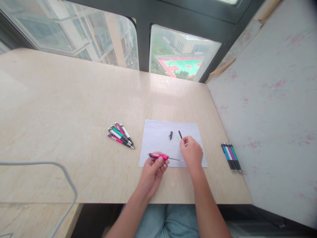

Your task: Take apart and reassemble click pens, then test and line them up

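Observation:
My left hand (154, 170) is closed around a pink pen (162, 157), held level above the near part of the white paper (151, 142). The pen's front section is off, and its thin refill (176, 159) sticks out bare to the right. Over the right side of the sheet, the fingertips of my right hand (192, 152) pinch a slim black piece (180, 134) that points away from me; its lower end is hidden by the fingers. Just left of it, a short black pen part (170, 135) lies on the paper, apart from both hands.
Several pens (121, 136) in pink, green and white lie fanned out left of the paper. More pens (231, 158) lie side by side near the right wall (272, 109). A grey cable (66, 175) curves over the table (74, 115) at left. Windows line the far edge.

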{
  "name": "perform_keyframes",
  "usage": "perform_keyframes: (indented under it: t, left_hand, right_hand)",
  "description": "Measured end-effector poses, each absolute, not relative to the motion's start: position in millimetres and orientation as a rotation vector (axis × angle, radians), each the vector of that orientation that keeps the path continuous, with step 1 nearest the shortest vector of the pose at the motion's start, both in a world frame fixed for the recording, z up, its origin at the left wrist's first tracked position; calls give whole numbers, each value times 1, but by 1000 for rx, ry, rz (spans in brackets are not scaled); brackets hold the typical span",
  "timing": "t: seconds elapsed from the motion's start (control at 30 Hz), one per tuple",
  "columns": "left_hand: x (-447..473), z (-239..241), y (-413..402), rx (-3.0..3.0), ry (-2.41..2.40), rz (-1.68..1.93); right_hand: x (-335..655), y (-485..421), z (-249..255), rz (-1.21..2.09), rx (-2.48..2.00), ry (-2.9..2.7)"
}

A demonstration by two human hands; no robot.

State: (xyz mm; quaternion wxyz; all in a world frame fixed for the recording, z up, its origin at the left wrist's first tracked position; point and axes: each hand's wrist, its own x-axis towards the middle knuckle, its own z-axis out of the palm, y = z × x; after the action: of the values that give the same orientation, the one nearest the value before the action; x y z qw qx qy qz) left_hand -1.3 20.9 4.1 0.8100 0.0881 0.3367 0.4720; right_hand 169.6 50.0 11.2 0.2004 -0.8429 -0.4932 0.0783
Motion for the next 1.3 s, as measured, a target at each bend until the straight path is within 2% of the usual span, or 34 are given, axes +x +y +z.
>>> perform_keyframes:
  t: [0.2,0.33,0.57,0.9,1.3]
  left_hand:
    - [-1,6,20,212,719,1010]
    - [0,8,21,245,724,1022]
    - [2,3,20,341,758,1036]
    - [0,0,19,373,765,1060]
    - [1,3,20,346,766,1062]
  right_hand:
    - [200,2,15,686,-1898,-1079]
    - [207,-33,26,810,-1793,-1045]
    - [204,-55,45,796,-1713,-1070]
    - [200,-52,49,663,-1691,-1189]
    - [196,-49,48,658,-1688,-1244]
